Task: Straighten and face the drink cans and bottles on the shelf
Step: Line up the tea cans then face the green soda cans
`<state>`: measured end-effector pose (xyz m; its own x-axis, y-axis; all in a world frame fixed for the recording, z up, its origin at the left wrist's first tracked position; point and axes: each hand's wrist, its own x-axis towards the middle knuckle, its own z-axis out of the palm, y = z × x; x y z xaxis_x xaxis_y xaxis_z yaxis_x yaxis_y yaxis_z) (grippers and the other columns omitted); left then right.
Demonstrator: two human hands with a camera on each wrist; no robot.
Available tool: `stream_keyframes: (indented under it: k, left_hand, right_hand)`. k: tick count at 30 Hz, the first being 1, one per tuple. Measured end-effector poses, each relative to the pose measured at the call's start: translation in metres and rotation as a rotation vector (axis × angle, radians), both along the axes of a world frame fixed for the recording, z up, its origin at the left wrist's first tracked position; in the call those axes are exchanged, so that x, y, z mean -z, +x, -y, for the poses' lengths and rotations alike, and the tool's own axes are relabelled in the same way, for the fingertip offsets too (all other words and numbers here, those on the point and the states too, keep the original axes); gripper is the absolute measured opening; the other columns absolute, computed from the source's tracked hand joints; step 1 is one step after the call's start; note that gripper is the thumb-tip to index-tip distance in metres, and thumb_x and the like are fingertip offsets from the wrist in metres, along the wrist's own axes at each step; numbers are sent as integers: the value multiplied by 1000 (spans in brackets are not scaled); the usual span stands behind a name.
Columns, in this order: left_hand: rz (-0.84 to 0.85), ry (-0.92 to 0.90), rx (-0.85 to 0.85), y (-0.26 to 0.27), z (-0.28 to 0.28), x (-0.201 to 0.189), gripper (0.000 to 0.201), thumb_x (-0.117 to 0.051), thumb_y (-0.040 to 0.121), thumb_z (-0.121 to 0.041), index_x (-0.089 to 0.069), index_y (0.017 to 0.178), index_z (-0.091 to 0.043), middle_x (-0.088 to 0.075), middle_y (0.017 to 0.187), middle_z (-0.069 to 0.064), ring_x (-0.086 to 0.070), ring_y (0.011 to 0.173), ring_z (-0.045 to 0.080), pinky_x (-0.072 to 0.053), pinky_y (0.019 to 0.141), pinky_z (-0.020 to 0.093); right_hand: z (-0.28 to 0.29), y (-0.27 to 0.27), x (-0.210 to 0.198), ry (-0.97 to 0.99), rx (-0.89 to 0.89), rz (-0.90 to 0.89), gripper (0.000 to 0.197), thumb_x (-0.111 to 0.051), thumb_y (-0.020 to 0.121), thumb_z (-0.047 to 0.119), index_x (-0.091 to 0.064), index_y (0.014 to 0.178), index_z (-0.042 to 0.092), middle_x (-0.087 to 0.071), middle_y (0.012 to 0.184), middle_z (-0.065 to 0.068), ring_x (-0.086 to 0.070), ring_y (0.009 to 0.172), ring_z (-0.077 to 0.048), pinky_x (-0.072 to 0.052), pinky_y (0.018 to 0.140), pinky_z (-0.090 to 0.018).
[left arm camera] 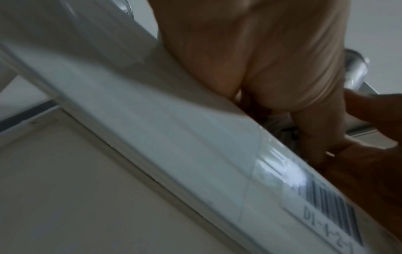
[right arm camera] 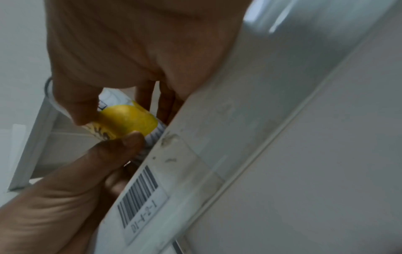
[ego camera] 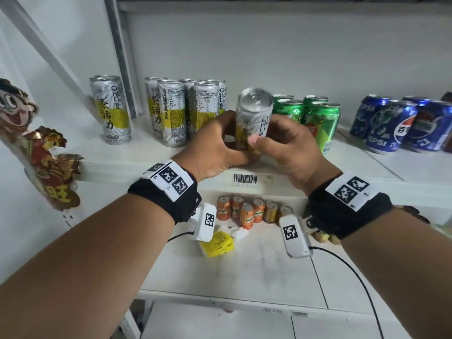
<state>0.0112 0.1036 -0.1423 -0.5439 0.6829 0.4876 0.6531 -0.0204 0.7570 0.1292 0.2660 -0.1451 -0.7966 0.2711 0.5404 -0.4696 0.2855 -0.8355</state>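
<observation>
A tall silver and yellow tea can leans toward me at the front of the white shelf. My left hand grips its lower left side. My right hand grips its right side, thumb across the yellow label. In the right wrist view the same can shows between my right thumb and fingers, with my left hand below it. The left wrist view shows my left palm over the shelf edge; the can is mostly hidden there. More matching tea cans stand to the left.
Green cans stand just right of the held can, blue Pepsi cans further right. One tea can stands apart at far left. On the lower shelf are small orange cans and a yellow packet. A barcode label marks the shelf edge.
</observation>
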Motion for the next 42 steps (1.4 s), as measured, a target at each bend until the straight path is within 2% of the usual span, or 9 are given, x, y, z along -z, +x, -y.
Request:
stream_keyframes:
  k: [4, 13, 19, 24, 28, 34, 36, 39, 42]
  left_hand:
    - [-21, -4, -16, 3, 0, 0, 74, -99, 74, -15, -62, 138, -17, -74, 128, -3, -71, 118, 14, -60, 105, 45]
    - [-33, -62, 47, -2, -2, -3, 69, -98, 75, -13, -65, 135, -13, -75, 125, 4, -71, 119, 22, -59, 104, 50]
    - [-1, -69, 103, -7, -4, -3, 67, -98, 74, -19, -67, 134, -20, -76, 124, 0, -70, 120, 21, -59, 105, 52]
    - [124, -32, 89, -12, -4, 1, 67, -101, 69, -28, -71, 128, -27, -78, 123, -4, -72, 120, 17, -58, 107, 52]
    - [200, 27, 119, -16, -1, 3, 70, -102, 68, -28, -72, 129, -18, -77, 127, 3, -72, 123, 26, -54, 111, 56]
    - [355, 95, 202, -17, 1, 6, 56, -96, 77, -18, -71, 126, -7, -78, 124, 16, -76, 115, 35, -65, 90, 47]
    - [376, 112, 202, -16, 1, 5, 59, -98, 71, -32, -73, 120, -9, -79, 120, 16, -77, 113, 35, -64, 91, 45]
    - [392, 146, 169, -14, 1, 5, 73, -97, 63, -52, -75, 116, -7, -81, 114, 16, -79, 107, 33, -64, 92, 44]
    - [401, 151, 142, -14, -1, 5, 85, -97, 59, -62, -75, 115, -3, -80, 111, 20, -79, 104, 38, -66, 89, 48]
  right_hand:
    - [0, 4, 1, 85, 13, -7, 51, -89, 83, 20, -69, 128, 8, -77, 120, -7, -73, 115, -24, -57, 105, -48]
    - [2, 8, 0, 12, -55, 4, 70, -92, 64, 62, -70, 110, 15, -75, 112, -9, -69, 106, -26, -54, 103, -54]
    - [0, 7, -1, -8, -70, 25, 72, -93, 64, 61, -70, 115, 15, -77, 113, -5, -70, 108, -22, -54, 105, -51]
    - [0, 7, -2, -84, -84, 25, 65, -78, 82, 41, -64, 129, 0, -69, 131, -24, -66, 124, -36, -46, 113, -62]
    - [1, 8, -4, -117, -106, 50, 46, -73, 92, 36, -68, 121, 1, -64, 131, -33, -65, 115, -38, -44, 111, -69]
    - [1, 3, -6, -129, -102, 89, 73, -60, 96, 49, -57, 125, -18, -62, 120, -39, -62, 103, -46, -44, 110, -67]
    - [-2, 1, -5, -104, -105, 116, 66, -63, 95, 44, -59, 124, -15, -64, 118, -37, -64, 101, -37, -51, 103, -63]
    - [-6, -1, -1, -26, -113, 166, 48, -82, 85, 31, -67, 121, 2, -76, 113, -17, -74, 100, -30, -62, 88, -41]
    - [-7, -3, 0, 27, -116, 207, 57, -93, 72, 26, -69, 121, 10, -75, 119, -19, -73, 108, -36, -61, 97, -47]
